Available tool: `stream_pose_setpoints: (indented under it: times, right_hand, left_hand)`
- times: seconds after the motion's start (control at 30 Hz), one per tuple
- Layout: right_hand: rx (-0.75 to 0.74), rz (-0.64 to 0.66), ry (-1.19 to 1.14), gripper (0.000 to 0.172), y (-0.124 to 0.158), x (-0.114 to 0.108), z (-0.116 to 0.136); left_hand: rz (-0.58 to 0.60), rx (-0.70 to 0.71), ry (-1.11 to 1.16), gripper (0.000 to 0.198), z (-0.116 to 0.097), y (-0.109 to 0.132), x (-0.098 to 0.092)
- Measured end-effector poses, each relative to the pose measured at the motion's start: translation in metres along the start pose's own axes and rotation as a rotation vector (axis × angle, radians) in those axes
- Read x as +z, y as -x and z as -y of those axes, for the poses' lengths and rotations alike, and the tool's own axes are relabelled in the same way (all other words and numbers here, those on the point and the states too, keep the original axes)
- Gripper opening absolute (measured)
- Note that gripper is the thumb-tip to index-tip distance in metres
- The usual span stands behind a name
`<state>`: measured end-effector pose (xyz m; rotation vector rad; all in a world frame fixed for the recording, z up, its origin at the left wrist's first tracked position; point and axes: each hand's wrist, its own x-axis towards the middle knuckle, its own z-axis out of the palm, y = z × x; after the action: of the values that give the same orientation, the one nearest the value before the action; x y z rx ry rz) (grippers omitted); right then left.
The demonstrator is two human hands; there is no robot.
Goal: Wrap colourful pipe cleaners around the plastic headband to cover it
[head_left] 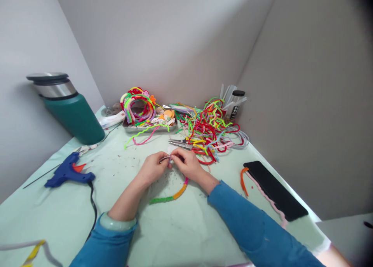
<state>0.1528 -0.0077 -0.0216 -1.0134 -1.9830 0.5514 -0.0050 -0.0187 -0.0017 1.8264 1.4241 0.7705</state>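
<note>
My left hand (pixel 153 166) and my right hand (pixel 186 163) meet over the middle of the pale green table (pixel 189 232). Both pinch one end of a thin curved band (pixel 169 197). The band is wrapped in green, orange and pink fuzzy pipe cleaner and arcs down toward me on the table; its upper end between my fingers looks bare metal. Metal scissors (pixel 180 143) lie just beyond my fingers.
A tangle of coloured pipe cleaners (pixel 208 129) lies at the back right, a metal tray (pixel 150 123) of finished bands behind. A blue glue gun (pixel 68 171) and green flask (pixel 70 109) stand left. A black phone (pixel 275 189) with loose orange and pink pipe cleaners lies right.
</note>
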Motion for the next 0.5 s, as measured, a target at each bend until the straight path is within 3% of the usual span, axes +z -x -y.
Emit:
stream_pose_setpoints:
  times: [0.5]
  right_hand:
    - [0.013,0.011,-0.005,0.011,0.0004,0.0007,-0.0001]
  left_hand:
    - [-0.067,-0.007,-0.107,0.026,0.0018,-0.0021,-0.0003]
